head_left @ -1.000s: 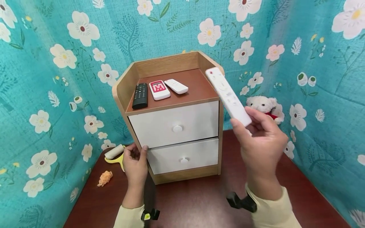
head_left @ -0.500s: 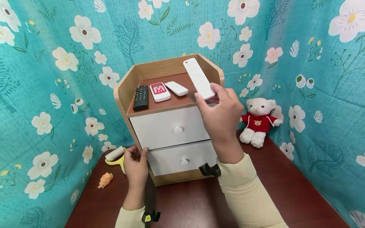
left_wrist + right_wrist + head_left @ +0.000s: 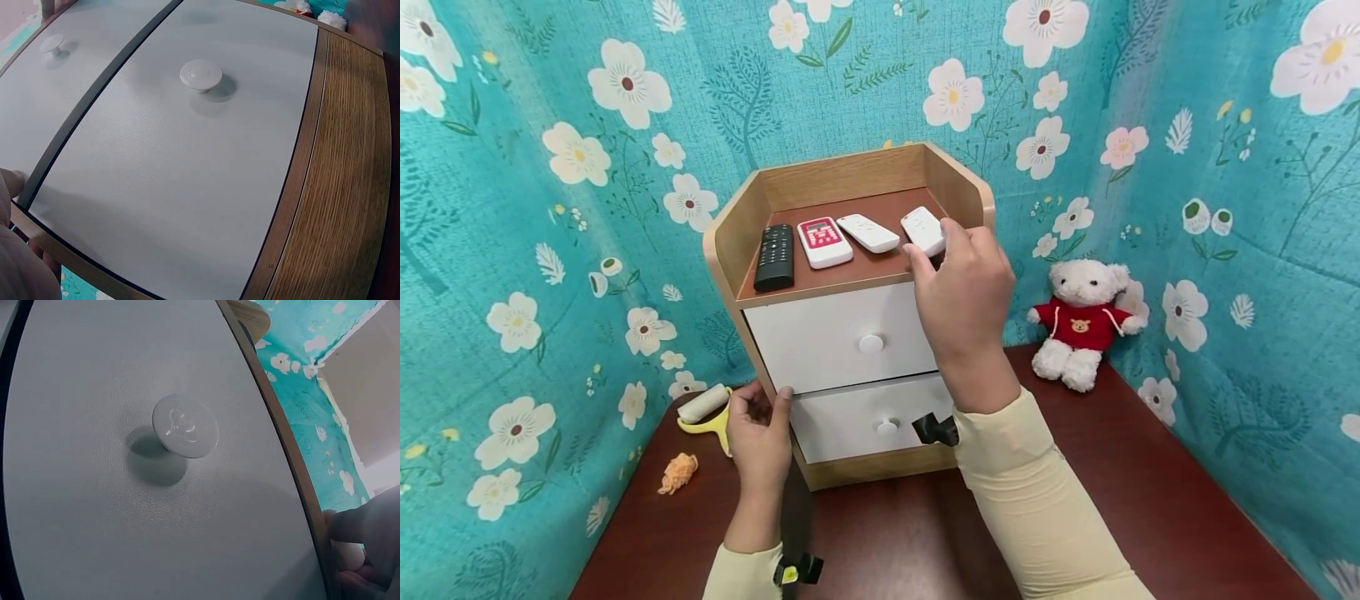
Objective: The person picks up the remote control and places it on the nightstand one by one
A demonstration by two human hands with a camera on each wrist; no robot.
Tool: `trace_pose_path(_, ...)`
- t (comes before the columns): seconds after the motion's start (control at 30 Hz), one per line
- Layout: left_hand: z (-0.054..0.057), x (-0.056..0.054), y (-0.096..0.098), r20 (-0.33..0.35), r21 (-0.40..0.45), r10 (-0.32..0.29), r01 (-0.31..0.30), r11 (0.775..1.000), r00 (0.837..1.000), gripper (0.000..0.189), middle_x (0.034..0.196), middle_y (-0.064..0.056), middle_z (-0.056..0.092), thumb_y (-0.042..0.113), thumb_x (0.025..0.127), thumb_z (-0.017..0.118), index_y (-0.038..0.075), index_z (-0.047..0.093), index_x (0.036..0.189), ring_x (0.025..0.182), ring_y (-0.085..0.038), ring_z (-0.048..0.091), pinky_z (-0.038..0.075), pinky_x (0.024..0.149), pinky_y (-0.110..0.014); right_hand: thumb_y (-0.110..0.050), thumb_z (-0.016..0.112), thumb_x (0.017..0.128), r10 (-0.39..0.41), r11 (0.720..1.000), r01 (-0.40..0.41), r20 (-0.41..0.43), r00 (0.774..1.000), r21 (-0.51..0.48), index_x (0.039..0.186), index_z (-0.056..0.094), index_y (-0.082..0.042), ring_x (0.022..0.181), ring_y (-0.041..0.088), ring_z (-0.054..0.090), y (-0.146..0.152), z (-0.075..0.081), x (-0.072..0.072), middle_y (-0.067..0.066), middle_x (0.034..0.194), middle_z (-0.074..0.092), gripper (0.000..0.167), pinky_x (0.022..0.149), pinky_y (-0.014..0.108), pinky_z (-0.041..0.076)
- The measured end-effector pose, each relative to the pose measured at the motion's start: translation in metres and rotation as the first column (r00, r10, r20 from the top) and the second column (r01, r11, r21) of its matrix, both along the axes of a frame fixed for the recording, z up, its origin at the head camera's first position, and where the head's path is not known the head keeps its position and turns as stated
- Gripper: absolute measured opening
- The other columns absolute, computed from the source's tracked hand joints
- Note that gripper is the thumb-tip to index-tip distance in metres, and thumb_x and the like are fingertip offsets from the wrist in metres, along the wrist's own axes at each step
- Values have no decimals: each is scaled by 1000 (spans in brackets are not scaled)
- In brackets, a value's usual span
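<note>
A small wooden cabinet (image 3: 820, 475) with two white drawers stands on the table. My left hand (image 3: 762, 437) grips its left side edge, thumb on the front and fingers along the side. At the right of the brown top, my right hand (image 3: 966, 292) pinches the near end of a white remote control (image 3: 922, 230), which lies at or just above the surface; contact cannot be told. To its left lie another white remote (image 3: 868, 232), a white remote with a red face (image 3: 824, 242) and a black remote (image 3: 773, 257).
A white teddy bear (image 3: 1078, 325) in a red top sits on the table, right of the cabinet. At the left lie a yellow-handled roller (image 3: 706, 412) and an orange fluffy clump (image 3: 678, 473). Raised wooden walls (image 3: 850, 177) edge the cabinet top. Floral curtain hangs behind.
My right hand has carried the white remote from the right, leftward over the cabinet top and down beside the other remotes. The left hand has stayed on the cabinet's edge.
</note>
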State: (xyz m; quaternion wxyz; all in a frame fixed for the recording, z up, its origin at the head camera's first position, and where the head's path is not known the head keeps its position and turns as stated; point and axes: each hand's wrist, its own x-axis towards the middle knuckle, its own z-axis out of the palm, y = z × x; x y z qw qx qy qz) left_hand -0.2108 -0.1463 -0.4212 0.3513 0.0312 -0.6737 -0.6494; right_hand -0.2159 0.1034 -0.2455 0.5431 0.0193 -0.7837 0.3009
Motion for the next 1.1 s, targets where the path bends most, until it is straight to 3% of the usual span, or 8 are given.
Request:
trace_pose_path(0.5,1,0,0,2,-8,7,-7,1000,1000,41,111,-13,66,13,98,83,-6,63,128,96,-10,62,52,82,-14,-42,94,86,-49,997,41,122,991,61,127,77,6,97,39,73,2,9,2,25,104,74,66,87,51,61)
trace_pose_path(0.7,1,0,0,9,-15,8,-8,1000,1000,41,112,-15,66,14,98,83,-6,62,128,97,-10,62,52,82,-14,-41,93,88,-18,999,12,145,989,41,132,74,6,103,39,73,3,8,5,25,110,74,67,92,52,61)
trace_pose_path(0.87,0,0,0,19,-24,6,-6,1000,1000,42,114,-17,66,15,98,83,-6,62,128,98,-9,63,52,83,-13,-38,94,88,22,1000,-23,106,994,9,138,70,7,111,40,72,5,0,9,27,119,73,72,96,53,60)
trace_pose_path(1.1,0,0,-2,-11,-30,-15,15,999,1000,39,114,-17,67,11,99,82,-8,62,127,99,-8,63,52,84,-15,-35,92,90,58,997,-55,-66,996,50,138,70,7,101,38,71,16,-28,18,25,113,73,67,90,51,61)
